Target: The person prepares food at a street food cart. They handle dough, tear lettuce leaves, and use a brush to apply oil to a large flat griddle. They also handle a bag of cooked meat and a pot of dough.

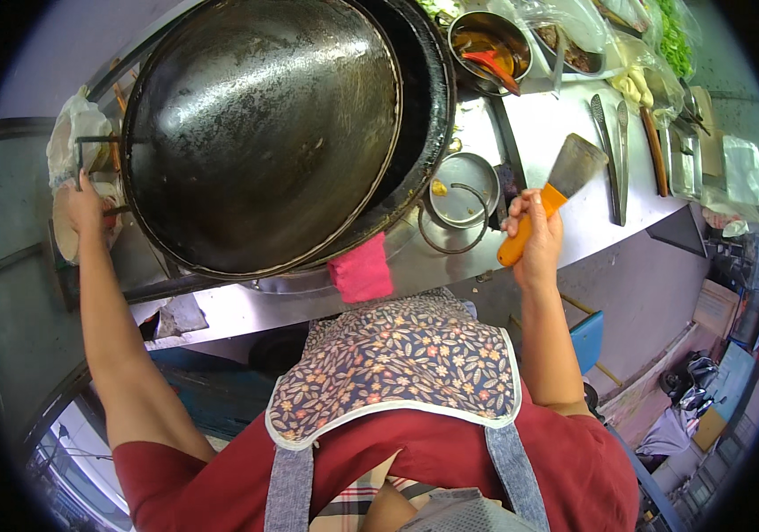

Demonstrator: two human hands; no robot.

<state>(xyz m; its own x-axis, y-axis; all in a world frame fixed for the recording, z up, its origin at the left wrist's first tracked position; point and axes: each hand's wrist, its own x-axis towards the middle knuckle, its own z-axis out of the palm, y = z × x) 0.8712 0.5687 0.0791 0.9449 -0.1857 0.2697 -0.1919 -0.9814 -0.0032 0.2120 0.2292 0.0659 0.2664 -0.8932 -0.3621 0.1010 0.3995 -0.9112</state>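
My left hand (87, 205) is closed around the metal handle at the left side of a large, dark metal lid (263, 133). The lid is tilted and raised on its left, over a big black round pan (425, 133) whose right part shows. In my right hand (538, 233) is a wide-bladed scraper (576, 166) with an orange handle, its blade pointing up and to the right. A pink cloth (361, 267) hangs at the pan's near edge. Between the pan and my right hand sit a round metal dish (462, 193) with a yellow bit in it and a metal ring (452, 251).
A steel pot (491, 50) with brown liquid and a red utensil stands at the back. Metal tongs (621, 163) lie on the steel counter (576, 236) at the right. Behind are a tray of dark food (576, 58), plastic bags and leafy greens (675, 40). A blue stool (587, 339) stands below.
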